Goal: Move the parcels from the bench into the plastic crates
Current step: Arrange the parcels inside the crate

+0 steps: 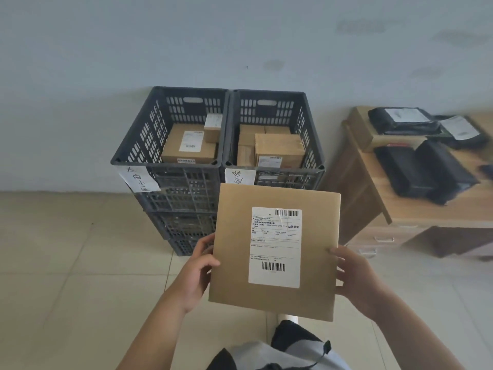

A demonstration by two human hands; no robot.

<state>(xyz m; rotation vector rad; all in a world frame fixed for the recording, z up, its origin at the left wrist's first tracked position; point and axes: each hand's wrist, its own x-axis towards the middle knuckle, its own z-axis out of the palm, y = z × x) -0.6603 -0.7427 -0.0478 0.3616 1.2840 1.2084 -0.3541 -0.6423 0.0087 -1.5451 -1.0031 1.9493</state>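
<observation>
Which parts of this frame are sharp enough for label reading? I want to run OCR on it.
Head view: the held parcel and its shipping label are sharpest; the bench and black bags at the right edge are smeared; crate tags readable but stretched; lighting soft, no glare.
</observation>
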